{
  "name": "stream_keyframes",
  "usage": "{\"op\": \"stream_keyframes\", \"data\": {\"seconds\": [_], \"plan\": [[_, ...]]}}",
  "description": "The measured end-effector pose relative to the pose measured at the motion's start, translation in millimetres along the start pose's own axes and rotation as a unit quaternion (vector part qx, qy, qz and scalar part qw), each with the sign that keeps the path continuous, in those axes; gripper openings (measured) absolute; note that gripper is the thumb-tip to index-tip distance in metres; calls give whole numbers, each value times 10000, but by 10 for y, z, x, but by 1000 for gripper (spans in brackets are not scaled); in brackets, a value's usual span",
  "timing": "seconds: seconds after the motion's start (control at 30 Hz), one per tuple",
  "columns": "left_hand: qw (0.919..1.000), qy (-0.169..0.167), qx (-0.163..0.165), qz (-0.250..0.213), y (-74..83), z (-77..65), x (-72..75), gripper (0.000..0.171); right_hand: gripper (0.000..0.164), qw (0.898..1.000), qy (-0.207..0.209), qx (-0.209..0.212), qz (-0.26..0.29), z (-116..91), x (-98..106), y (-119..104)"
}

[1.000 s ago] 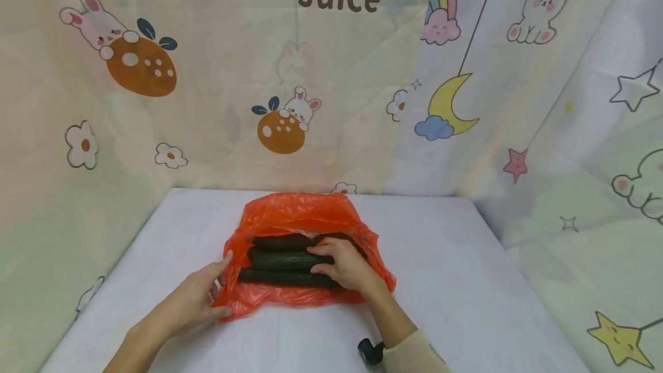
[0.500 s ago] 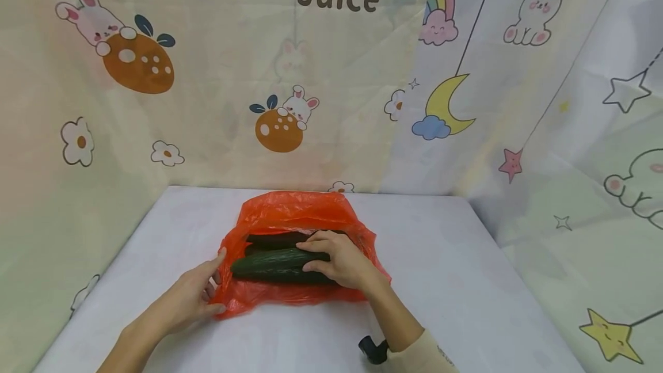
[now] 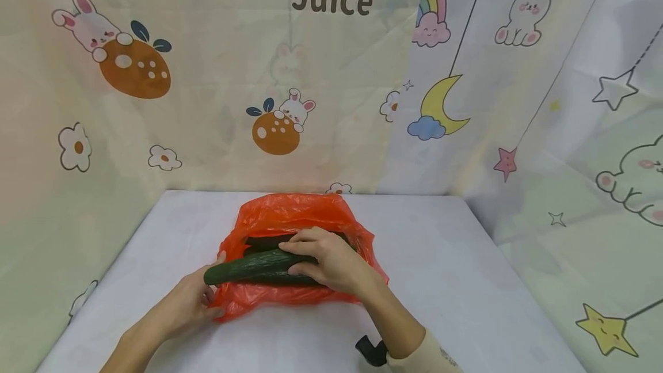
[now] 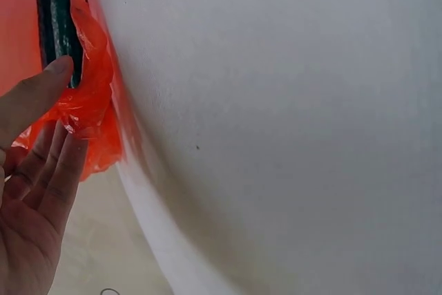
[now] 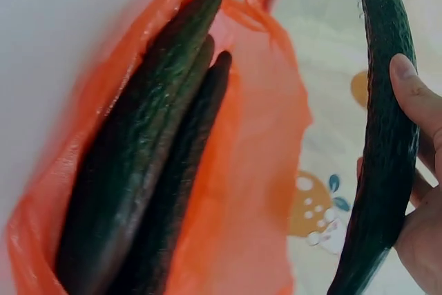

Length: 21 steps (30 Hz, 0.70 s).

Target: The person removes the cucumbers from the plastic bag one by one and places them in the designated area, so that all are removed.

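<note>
In the head view, my right hand [image 3: 323,261] grips a long dark green cucumber [image 3: 248,266], thumb on the near side and fingers over the far side. The cucumber's left end reaches past the bag's rim and overlaps my left hand [image 3: 189,298]. That hand holds the left edge of the red plastic bag [image 3: 295,209], its film between thumb and fingers in the left wrist view. More cucumbers [image 5: 131,157] lie side by side inside the bag. The right wrist view shows the held cucumber [image 5: 390,170] apart from these others.
The bag lies on a white-covered table [image 3: 440,263]. A small black object [image 3: 370,351] sits at the near side, partly behind the right forearm. Printed cloth [image 3: 207,73] with rabbits and stars hangs at the back and both sides.
My right hand has taken hold of a cucumber among the others and shifted it left and nearer, up over the rest. My left hand has stayed at the bag's left edge.
</note>
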<state>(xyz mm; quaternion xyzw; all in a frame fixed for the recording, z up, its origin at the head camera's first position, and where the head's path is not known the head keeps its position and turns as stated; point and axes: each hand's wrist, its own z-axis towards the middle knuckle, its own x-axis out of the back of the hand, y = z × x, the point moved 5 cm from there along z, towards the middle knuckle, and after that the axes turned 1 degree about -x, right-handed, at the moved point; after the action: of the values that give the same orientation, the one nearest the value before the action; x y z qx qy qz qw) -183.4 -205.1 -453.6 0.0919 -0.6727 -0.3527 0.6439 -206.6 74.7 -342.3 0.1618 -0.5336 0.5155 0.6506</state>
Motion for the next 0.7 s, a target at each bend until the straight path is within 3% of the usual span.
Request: {"op": "stream_keyframes", "data": {"seconds": [0.07, 0.17, 0.3, 0.53, 0.7], "plan": [[9999, 11, -153, 12, -1, -1, -6, 103, 48, 9998, 60, 123, -171, 13, 49, -57], [9994, 18, -338, -15, -1, 11, -14, 85, 47, 9983, 240, 321, -422, 31, 140, -116], [9996, -70, -265, -109, -4, 39, -35, 65, 44, 9960, 522, 473, -552, 31, 308, -109], [9991, -272, 259, 185, -45, 80, -95, 102, 43, 9955, 694, 282, -579, 17, 693, 116], [9983, -303, 462, 187, -46, 92, -76, 106, 46, 9951, 782, -172, -575, -50, 881, 403]]}}
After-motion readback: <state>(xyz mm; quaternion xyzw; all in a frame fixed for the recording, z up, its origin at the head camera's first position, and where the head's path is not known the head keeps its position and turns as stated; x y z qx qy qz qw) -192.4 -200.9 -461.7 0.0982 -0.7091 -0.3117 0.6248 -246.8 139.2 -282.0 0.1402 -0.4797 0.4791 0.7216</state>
